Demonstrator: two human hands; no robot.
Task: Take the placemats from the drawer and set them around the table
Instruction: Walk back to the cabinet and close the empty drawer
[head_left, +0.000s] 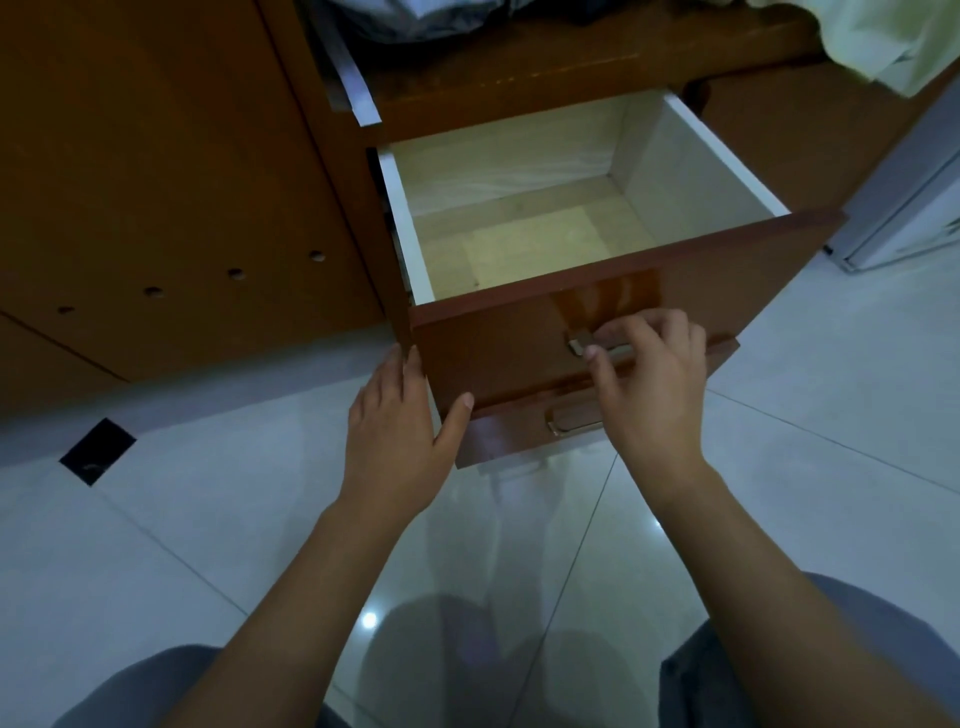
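Note:
A wooden drawer (519, 353) is pulled out of a brown cabinet, showing pale inner walls and a light wood bottom. A paler square patch (535, 244) lies on the bottom; I cannot tell if it is a placemat. My right hand (649, 384) has its fingers curled on the drawer's metal handle (579, 345). My left hand (400, 431) rests against the left edge of the drawer front, fingers straight along the side and thumb on the front face.
A second drawer (498, 436) with its own handle (571, 415) sits slightly out just below. The brown cabinet side (156, 182) stands to the left. A white appliance (909, 208) is at the right. Glossy white floor tiles (208, 519) and my knees lie below.

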